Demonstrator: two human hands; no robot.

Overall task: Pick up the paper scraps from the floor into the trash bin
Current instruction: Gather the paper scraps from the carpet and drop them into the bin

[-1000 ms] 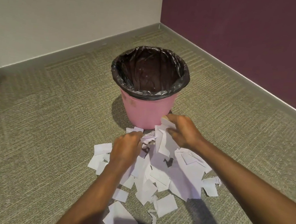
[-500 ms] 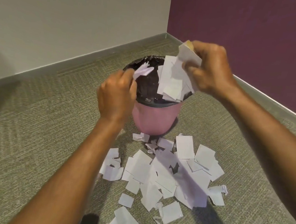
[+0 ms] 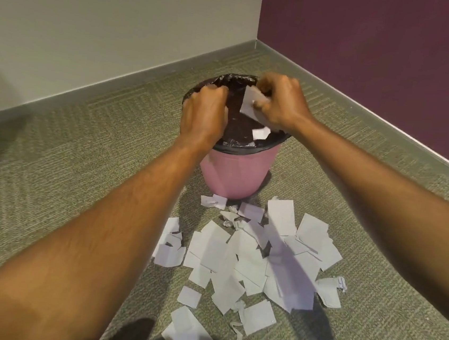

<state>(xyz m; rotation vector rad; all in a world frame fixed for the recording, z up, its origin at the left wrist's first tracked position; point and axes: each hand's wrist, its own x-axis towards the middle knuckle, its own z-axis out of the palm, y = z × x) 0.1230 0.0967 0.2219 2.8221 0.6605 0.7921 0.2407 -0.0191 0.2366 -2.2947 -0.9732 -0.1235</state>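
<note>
left hand (image 3: pixel 204 115): raised, fingers curled under; whether they hold anything cannot be told.
trash bin (image 3: pixel 234 173): pink, black-lined, directly beneath both grips.
held scrap (image 3: pixel 249 104): white, dangling over the bin's opening.
loose scrap (image 3: pixel 260 133): inside the liner, below the right grip.
paper scraps (image 3: pixel 250 258): heaped on the carpet (image 3: pixel 78 182), well below the grips, at the bin's foot.
right hand (image 3: pixel 280 103): fingers clamped on the held scrap, near the left hand.
</note>
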